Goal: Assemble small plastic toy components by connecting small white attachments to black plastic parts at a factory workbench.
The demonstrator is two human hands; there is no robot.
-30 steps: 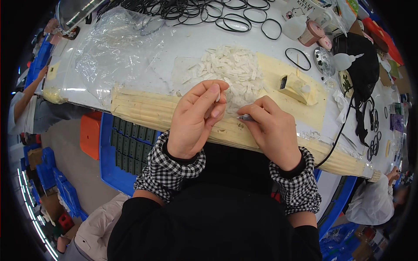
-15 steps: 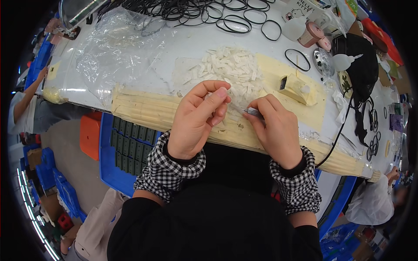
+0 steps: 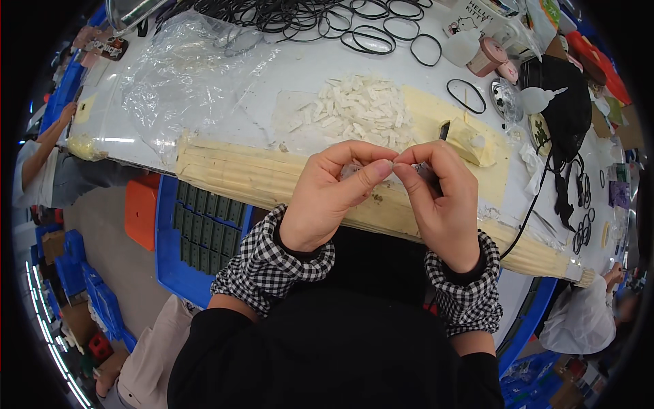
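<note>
Over the front edge of the table, my left hand (image 3: 320, 198) and my right hand (image 3: 449, 198) meet at the fingertips. Both are closed in a pinch, thumb against forefinger. Whatever lies between the touching tips is too small and hidden to name. Inside the curled fingers of my right hand, part of a small grey piece (image 3: 424, 165) shows; its kind is unclear. Just beyond the hands lies a loose heap of short, whitish, translucent strips (image 3: 364, 105), some spread toward the left on a clear sheet.
Yellowish tape (image 3: 231, 167) covers the table's front edge. A yellow-wrapped block (image 3: 471, 144) sits right of the heap. Black rubber rings (image 3: 368, 39) and a clear plastic bag (image 3: 184, 82) lie farther back. Below left stands a blue crate (image 3: 163, 249) of dark green parts beside an orange stool (image 3: 142, 213).
My hands were apart and now touch at the fingertips. The left moved right and slightly down; the right turned inward, and its grey piece is now mostly hidden.
</note>
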